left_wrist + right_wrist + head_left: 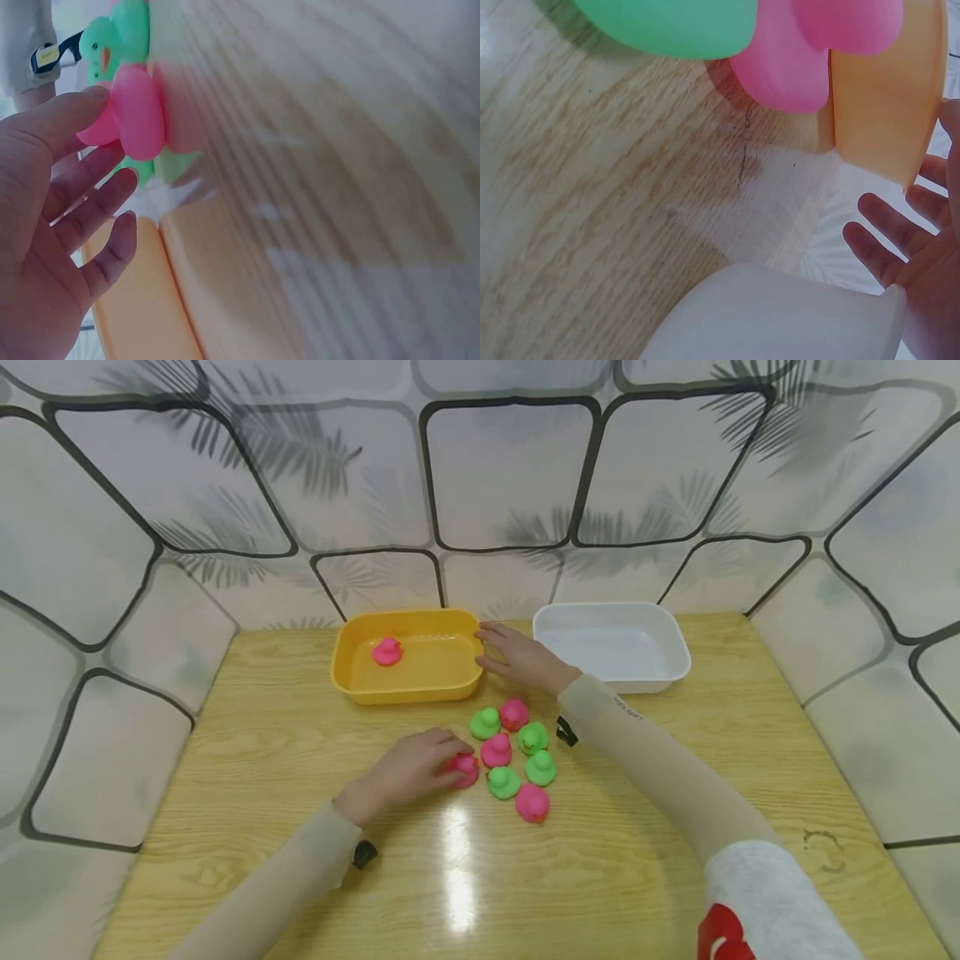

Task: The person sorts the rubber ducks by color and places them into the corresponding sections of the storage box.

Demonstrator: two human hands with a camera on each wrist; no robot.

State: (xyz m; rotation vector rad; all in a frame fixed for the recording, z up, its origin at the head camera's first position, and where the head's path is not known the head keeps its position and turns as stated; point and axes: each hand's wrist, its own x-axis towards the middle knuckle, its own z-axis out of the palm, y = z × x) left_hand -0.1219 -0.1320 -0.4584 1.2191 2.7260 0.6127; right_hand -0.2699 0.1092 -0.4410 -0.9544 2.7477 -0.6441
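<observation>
My left hand (408, 770) has its thumb and fingers around a pink rubber duck (466, 770) at the left side of a cluster. In the left wrist view, thumb and index finger pinch this pink duck (141, 112), while the other fingers are spread. Pink and green ducks lie close by, among them a green duck (503, 782) and another pink duck (497, 750). At the right end of the yellow tub (408, 696), my right hand (522, 657) reaches its extended fingers to the rim, holding nothing. One pink duck (387, 652) sits inside that tub.
A white tub (645, 686) stands right of the yellow one, below my right wrist and forearm. Both tubs are on the wooden table (637, 877) near its back edge. A stone-patterned wall covering (510, 477) rises behind and at both sides.
</observation>
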